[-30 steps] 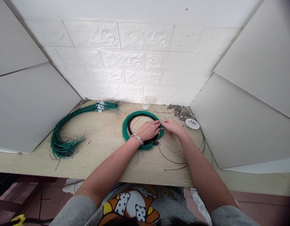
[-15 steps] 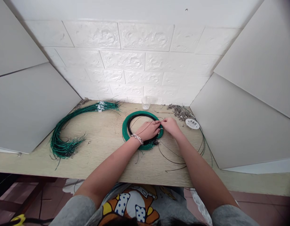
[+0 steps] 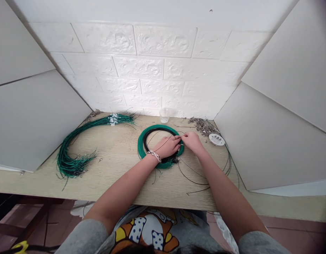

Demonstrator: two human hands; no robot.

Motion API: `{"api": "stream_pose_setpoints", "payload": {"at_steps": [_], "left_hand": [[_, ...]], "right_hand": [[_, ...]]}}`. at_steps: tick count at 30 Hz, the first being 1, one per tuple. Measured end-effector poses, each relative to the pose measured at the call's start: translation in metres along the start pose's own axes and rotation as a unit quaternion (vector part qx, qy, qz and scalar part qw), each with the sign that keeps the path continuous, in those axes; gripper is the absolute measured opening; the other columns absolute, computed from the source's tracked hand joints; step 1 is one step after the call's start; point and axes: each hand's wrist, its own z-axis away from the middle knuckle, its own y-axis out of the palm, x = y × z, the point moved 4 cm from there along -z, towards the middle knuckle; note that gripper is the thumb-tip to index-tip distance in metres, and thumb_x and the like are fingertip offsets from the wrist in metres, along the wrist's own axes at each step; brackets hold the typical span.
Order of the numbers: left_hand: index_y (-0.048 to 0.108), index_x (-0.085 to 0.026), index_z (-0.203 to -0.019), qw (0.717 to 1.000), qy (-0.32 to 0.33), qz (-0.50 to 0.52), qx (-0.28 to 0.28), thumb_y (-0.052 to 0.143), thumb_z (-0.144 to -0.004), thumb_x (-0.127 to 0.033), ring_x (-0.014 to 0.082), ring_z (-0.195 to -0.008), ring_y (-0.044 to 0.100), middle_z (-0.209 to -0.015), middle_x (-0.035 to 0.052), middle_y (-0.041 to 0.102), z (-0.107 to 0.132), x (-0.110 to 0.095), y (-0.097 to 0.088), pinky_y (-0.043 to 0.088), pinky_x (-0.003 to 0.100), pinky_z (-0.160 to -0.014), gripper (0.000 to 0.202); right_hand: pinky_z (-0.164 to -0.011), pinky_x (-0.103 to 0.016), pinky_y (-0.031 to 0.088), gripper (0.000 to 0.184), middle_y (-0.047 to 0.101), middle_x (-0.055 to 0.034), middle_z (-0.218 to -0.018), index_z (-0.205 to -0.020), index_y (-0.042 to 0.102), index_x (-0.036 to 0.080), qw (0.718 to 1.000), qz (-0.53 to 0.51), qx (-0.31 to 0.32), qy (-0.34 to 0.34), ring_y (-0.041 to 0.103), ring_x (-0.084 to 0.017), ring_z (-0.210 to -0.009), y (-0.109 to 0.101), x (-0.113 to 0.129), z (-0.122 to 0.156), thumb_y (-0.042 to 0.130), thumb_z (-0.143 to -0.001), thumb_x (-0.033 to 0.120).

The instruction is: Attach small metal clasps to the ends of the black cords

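A round coil of green and black wire (image 3: 149, 134) lies in the middle of the wooden table (image 3: 120, 176). My left hand (image 3: 168, 146), with a bracelet at the wrist, rests on the coil's right side with its fingers curled on a thin black wire (image 3: 163, 143). My right hand (image 3: 192, 141) meets it at the coil's right edge, fingers pinched on the same wire. Loose black wire strands (image 3: 194, 180) trail from the coil toward me.
A long bundle of green wires (image 3: 72, 148) curves along the table's left side. At the back stand a small clear cup (image 3: 164, 115), a pile of grey scraps (image 3: 203, 125) and a white round lid (image 3: 216, 139). Grey panels wall in both sides.
Both hands stay at the coil's right edge. The right hand has shifted slightly left and back; the loose strands have barely moved.
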Motion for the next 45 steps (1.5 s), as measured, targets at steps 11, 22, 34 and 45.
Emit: {"api": "stream_pose_setpoints", "payload": {"at_steps": [11,22,34,45], "left_hand": [[0.049,-0.017,-0.119,1.000,0.008,-0.004,-0.010,0.027,-0.090,-0.032,0.0190,-0.101,0.053,-0.126,0.0065,0.049,0.001,0.001,0.000,0.041,0.030,-0.084,0.039],[0.046,-0.017,-0.123,1.000,-0.004,0.006,-0.001,0.027,-0.090,-0.034,0.0186,-0.105,0.052,-0.130,0.0074,0.046,0.000,0.002,0.001,0.040,0.030,-0.088,0.042],[0.049,-0.017,-0.121,1.000,-0.005,0.020,-0.005,0.028,-0.089,-0.034,0.0166,-0.107,0.052,-0.130,0.0067,0.047,0.000,0.002,0.001,0.038,0.028,-0.093,0.042],[0.047,-0.015,-0.120,0.953,-0.273,-0.056,-0.120,0.033,-0.085,-0.029,0.0274,-0.120,0.038,-0.130,0.0118,0.046,0.014,0.054,-0.018,0.032,0.049,-0.096,0.040]], "right_hand": [[-0.037,-0.022,0.025,0.017,0.039,0.0039,-0.044,-0.064,0.051,0.016,0.990,-0.093,0.098,0.049,0.038,-0.010,-0.035,-0.006,-0.002,0.008,0.046,-0.071,0.031],[-0.046,-0.022,0.029,0.015,0.045,0.0015,-0.049,-0.060,0.051,0.016,0.996,-0.041,0.081,-0.001,0.043,-0.011,-0.048,-0.003,-0.003,0.004,0.046,-0.070,0.025],[-0.061,-0.024,0.034,0.020,0.055,-0.0014,-0.064,-0.082,0.057,0.015,0.983,-0.068,-0.139,-0.094,0.048,-0.014,-0.060,-0.021,0.009,-0.005,0.044,-0.073,0.027],[-0.053,-0.024,0.025,0.011,0.048,-0.0008,-0.057,-0.071,0.050,0.019,0.987,0.007,-0.125,-0.100,0.039,-0.014,-0.054,-0.032,0.021,0.020,0.040,-0.073,0.025]]}}
